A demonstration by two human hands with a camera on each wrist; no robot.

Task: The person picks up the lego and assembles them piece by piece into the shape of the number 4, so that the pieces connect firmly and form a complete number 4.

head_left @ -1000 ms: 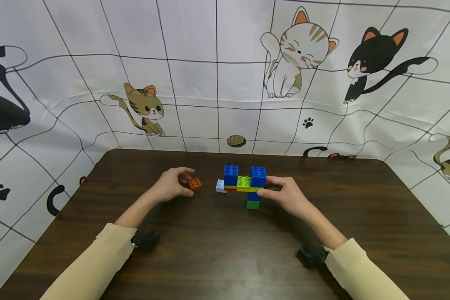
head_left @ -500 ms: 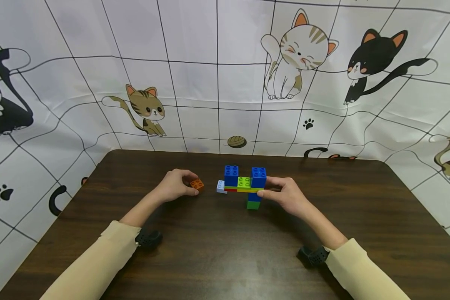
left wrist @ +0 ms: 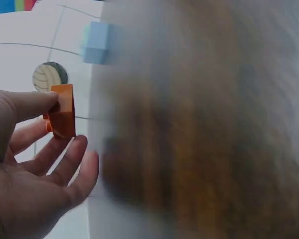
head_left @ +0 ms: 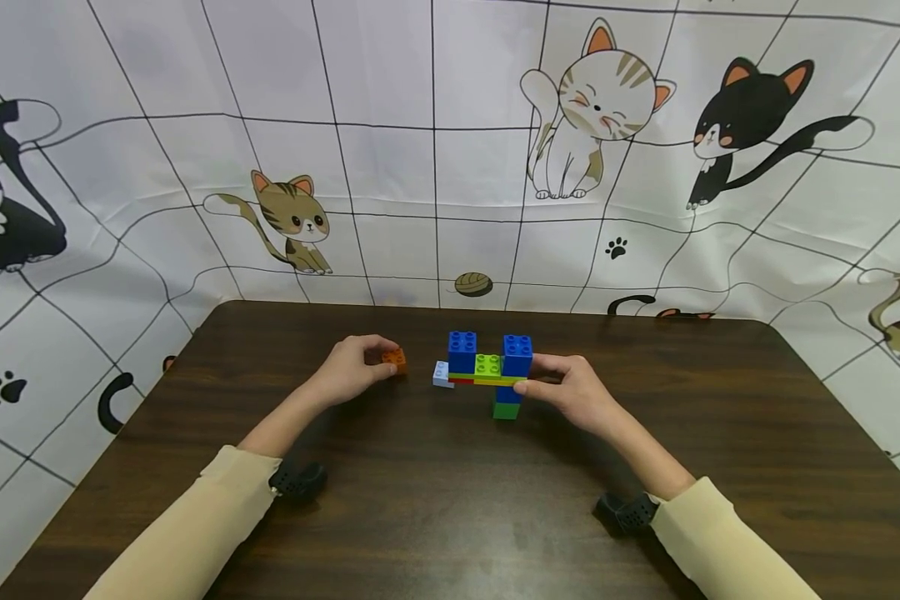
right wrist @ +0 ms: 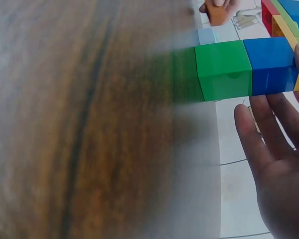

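My left hand (head_left: 348, 368) pinches an orange toy brick (head_left: 397, 360) between thumb and fingers at the left of centre. In the left wrist view the orange brick (left wrist: 65, 110) is turned on its side, its studs toward the palm. My right hand (head_left: 581, 390) grips the right side of a brick structure (head_left: 487, 365). Two blue bricks stand on its top, with a lime brick between them over thin red and yellow layers. Below, a blue brick and a green brick (right wrist: 224, 72) form a leg. Beside the structure, on its left, sits a light blue brick (head_left: 442, 375).
The dark wooden table (head_left: 450, 500) stretches in front of and around the hands. Behind it hangs a white curtain (head_left: 390, 167) printed with cats and grid lines. Both wrists wear black straps.
The left hand has moved slightly right and closed its thumb and fingers on the orange brick, which is now tilted. The right hand and the structure have stayed in place.
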